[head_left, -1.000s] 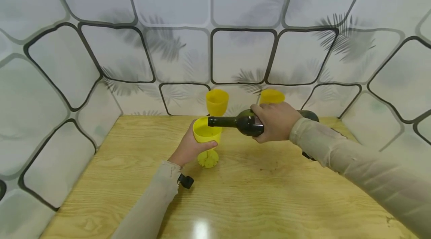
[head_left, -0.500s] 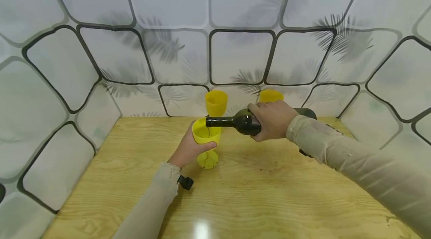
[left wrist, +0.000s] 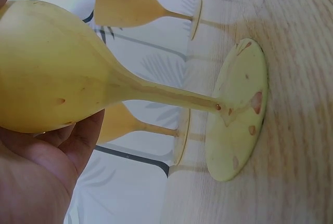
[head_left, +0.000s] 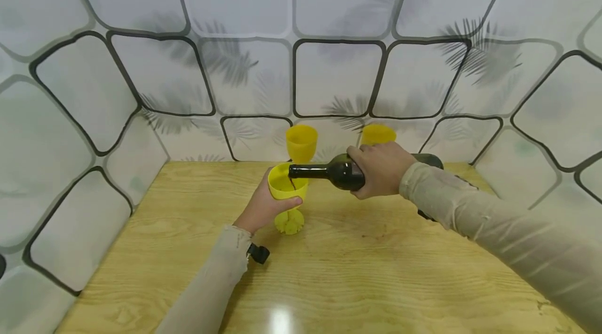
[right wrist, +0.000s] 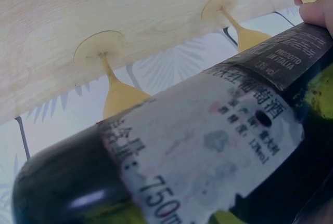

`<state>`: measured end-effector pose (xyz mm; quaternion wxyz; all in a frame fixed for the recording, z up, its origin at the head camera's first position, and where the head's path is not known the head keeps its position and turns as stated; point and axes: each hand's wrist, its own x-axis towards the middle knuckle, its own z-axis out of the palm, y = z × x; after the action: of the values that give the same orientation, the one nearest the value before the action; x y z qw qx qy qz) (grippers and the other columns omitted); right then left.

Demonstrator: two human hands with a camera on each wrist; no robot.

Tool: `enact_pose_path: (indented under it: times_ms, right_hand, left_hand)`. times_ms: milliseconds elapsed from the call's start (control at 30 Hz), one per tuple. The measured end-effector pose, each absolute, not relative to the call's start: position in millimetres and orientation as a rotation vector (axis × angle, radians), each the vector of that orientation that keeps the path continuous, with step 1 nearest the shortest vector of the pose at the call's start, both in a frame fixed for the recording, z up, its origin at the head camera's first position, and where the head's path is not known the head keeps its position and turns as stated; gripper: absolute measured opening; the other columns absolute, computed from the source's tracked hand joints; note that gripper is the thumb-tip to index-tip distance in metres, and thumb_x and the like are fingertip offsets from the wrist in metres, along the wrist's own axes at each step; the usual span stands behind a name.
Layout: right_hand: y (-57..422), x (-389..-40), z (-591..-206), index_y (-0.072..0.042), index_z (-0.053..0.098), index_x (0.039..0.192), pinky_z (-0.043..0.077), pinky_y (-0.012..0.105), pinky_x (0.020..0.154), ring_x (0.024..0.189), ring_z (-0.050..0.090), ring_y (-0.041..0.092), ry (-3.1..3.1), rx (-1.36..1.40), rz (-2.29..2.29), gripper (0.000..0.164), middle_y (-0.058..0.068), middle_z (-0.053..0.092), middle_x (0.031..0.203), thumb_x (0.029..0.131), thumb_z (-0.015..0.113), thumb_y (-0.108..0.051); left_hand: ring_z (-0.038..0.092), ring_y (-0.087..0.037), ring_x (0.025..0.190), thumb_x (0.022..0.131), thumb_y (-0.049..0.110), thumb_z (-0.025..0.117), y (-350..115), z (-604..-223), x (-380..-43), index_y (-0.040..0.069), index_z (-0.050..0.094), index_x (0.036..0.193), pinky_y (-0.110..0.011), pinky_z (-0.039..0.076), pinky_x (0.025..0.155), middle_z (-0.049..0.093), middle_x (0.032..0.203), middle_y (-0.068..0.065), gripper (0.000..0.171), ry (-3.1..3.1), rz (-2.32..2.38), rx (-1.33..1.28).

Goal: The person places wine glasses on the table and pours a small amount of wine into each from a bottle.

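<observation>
My left hand (head_left: 263, 206) grips the bowl of a yellow goblet (head_left: 288, 197), with the thumb across its near side. The goblet's foot (left wrist: 237, 109) is spotted with reddish drops and appears to rest on the table. In my right hand (head_left: 384, 167) is a dark green wine bottle (head_left: 347, 175), held around its body and lying nearly level. Its mouth is over the goblet's rim, and a thin dark stream of wine (head_left: 292, 183) falls into the bowl. A white label (right wrist: 208, 135) shows up close in the right wrist view. The level inside the goblet cannot be told.
Behind the held goblet stands a second yellow goblet (head_left: 302, 143). A third goblet (head_left: 378, 134) is at the back right, partly hidden by my right hand. The wooden table (head_left: 357, 281) meets a patterned wall (head_left: 338, 80) at the back.
A stream of wine has appeared at the bottle's mouth, first thin, now darker. The bottle has shifted very slightly left; the left hand and goblet have hardly moved.
</observation>
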<state>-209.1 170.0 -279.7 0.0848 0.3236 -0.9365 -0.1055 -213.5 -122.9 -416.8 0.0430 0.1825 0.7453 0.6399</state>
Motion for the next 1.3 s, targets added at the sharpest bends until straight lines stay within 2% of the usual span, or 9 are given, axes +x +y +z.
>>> enact_pose_path:
  times_ms: [533, 800, 1300]
  right_hand:
    - [172.6, -209.5, -282.9, -0.012, 0.054, 0.103, 0.049, 0.033, 0.049, 0.055, 0.052, 0.013, -2.814, 0.933, -0.292, 0.066, -0.003, 0.055, 0.072, 0.068, 0.085, -0.059]
    - [167.5, -209.9, -278.8, -0.012, 0.054, 0.102, 0.050, 0.034, 0.050, 0.055, 0.053, 0.014, -2.826, 0.926, -0.280, 0.065, -0.001, 0.058, 0.075, 0.068, 0.085, -0.057]
    - [158.7, -209.8, -277.4, -0.011, 0.055, 0.103, 0.052, 0.035, 0.051, 0.055, 0.054, 0.015, -2.823, 0.927, -0.292, 0.064, 0.000, 0.060, 0.076, 0.069, 0.086, -0.055]
  left_hand:
    - [0.060, -0.026, 0.119, 0.085, 0.020, 0.088, -117.8, -414.2, -213.9, 0.023, 0.037, 0.148, -0.046, 0.049, 0.106, 0.058, 0.134, -0.005, 0.081, 2.251, 1.958, 0.594]
    - [0.059, -0.024, 0.121, 0.084, 0.025, 0.089, -119.6, -412.9, -213.9, 0.025, 0.037, 0.148, -0.047, 0.048, 0.107, 0.058, 0.134, -0.003, 0.082, 2.275, 1.942, 0.566]
    - [0.058, -0.025, 0.123, 0.083, 0.024, 0.089, -124.9, -415.5, -213.5, 0.022, 0.036, 0.148, -0.047, 0.047, 0.108, 0.056, 0.135, -0.005, 0.084, 2.285, 1.944, 0.541]
